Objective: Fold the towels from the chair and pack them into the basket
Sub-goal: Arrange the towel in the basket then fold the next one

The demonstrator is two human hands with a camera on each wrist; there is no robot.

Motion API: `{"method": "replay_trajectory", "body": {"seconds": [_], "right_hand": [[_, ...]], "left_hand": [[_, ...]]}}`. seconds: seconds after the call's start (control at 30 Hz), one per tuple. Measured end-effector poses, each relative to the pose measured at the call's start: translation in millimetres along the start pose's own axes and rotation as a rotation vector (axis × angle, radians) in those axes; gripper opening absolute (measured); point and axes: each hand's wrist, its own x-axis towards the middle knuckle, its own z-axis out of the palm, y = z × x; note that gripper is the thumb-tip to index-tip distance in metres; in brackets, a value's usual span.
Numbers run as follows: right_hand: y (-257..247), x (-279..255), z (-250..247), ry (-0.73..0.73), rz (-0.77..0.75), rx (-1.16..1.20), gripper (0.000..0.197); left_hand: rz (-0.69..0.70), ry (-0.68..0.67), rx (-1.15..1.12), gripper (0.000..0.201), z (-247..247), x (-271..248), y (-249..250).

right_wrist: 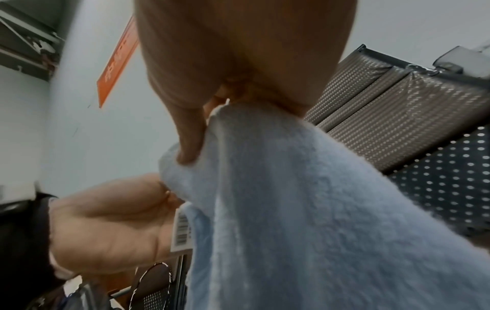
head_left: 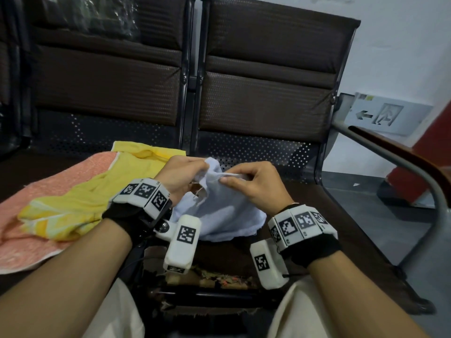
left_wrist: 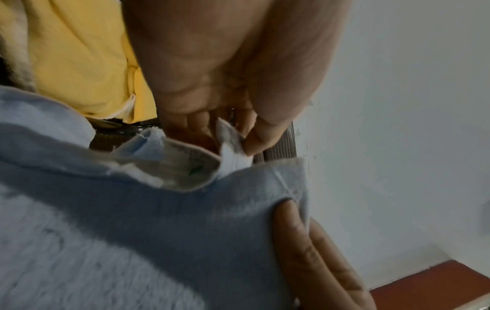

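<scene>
Pinched at its top edge by the left hand (head_left: 181, 175) and right hand (head_left: 256, 184), one fluffy light-blue towel (head_left: 219, 211) is held above the dark chair seat (head_left: 324, 215); one yellow towel (head_left: 80, 203) and one orange towel (head_left: 29, 235) are spread at the seat's left edge.

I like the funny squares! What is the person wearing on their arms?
Both arms are bare, no sleeves. Each wrist has a black band carrying white blocks printed with black-and-white square codes. A white camera box hangs under the left wrist, another under the right, each with its own code.
</scene>
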Motion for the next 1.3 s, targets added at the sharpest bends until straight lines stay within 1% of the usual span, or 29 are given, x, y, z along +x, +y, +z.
{"method": "replay_trajectory", "body": {"seconds": [0.13,0.17,0.27,0.3,0.4,0.47,0.53,0.6,0.77,0.83,0.93,1.0,1.1,1.2,1.3], "right_hand": [[-0.8,0.2,-1.0,0.030,0.000,0.000,0.014],[-0.6,0.5,-1.2,0.030,0.008,-0.002,0.014],[0.9,0.4,-0.4,0.024,0.017,-0.032,0.014],[1.0,0.1,-0.1,0.023,0.015,-0.041,0.015],[2.7,0.0,0.8,0.031,0.013,-0.070,0.016],[4.8,0.7,0.4,0.063,0.022,-0.080,0.015],[6.5,1.4,-0.6,0.095,0.022,-0.080,0.015],[7.4,1.6,-1.3,0.111,0.018,-0.075,0.016],[10.4,0.1,-3.1,0.096,0.036,-0.048,0.018],[11.4,-0.5,-3.4,0.086,0.024,-0.038,0.017],[14.8,0.2,-3.3,0.058,0.005,-0.072,0.019],[20.9,0.6,-3.1,-0.016,-0.013,-0.186,0.027],[31.5,-2.6,-1.4,-0.254,0.000,-0.352,0.046],[41.2,-7.6,-4.2,-0.449,0.084,-0.459,0.055],[48.7,-12.6,-12.9,-0.600,0.198,-0.668,0.058]], "left_hand": [[0.027,-0.124,0.003,0.014,2.0,-3.9,-0.3],[0.034,-0.133,-0.018,0.014,3.0,-4.3,-1.1],[0.067,-0.076,-0.045,0.009,6.5,-3.9,-3.4],[0.068,-0.075,-0.048,0.009,7.7,-4.2,-3.5],[0.048,-0.126,-0.097,0.030,9.9,-5.8,-2.8],[0.046,-0.148,-0.126,0.039,9.6,-7.3,-1.6],[0.078,-0.182,-0.125,0.037,9.6,-8.9,-1.8],[0.132,-0.202,-0.074,0.029,9.9,-10.9,-3.3],[0.244,-0.194,0.020,0.021,10.8,-12.6,-8.0],[0.306,-0.152,0.095,0.014,11.4,-12.2,-8.3],[0.364,-0.056,0.179,0.021,10.9,-7.6,-8.6],[0.360,-0.001,0.176,0.026,9.2,-4.7,-7.8],[0.353,0.085,0.162,0.029,3.4,-1.2,-5.8],[0.355,0.133,0.193,0.029,-5.6,0.3,-3.7],[0.347,0.172,0.164,0.030,-13.9,-0.2,-2.0]]}}
